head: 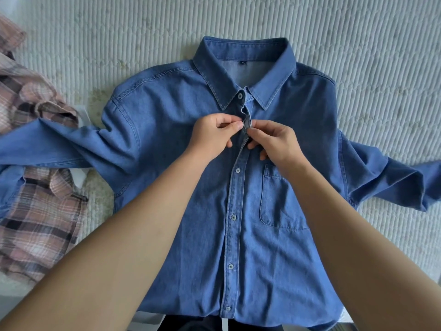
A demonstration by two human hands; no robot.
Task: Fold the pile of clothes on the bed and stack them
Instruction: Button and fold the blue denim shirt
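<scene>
Head view: denim shirt (238,187) spread face-up on bed (358,44), left hand (212,134) and right hand (274,142) both pinching its placket (247,123). Risk: button slipping from thick, bunched hem.

From my feed the whole background is one surface: a bed cover (358,44) in a pale, whitish blue-grey, woven or quilted in narrow raised ribs that run away from the camera and fan slightly with the wide lens. I see faint yellowish, mottled patches on it, most plainly toward the left of centre and near the top. The light is soft, even and daylight-like, with only weak shadows. At the very bottom edge I make out a dark strip (191,324) and some pale, flat shapes beside it; I cannot tell what they are. No wall, window or floor comes into my view.
</scene>
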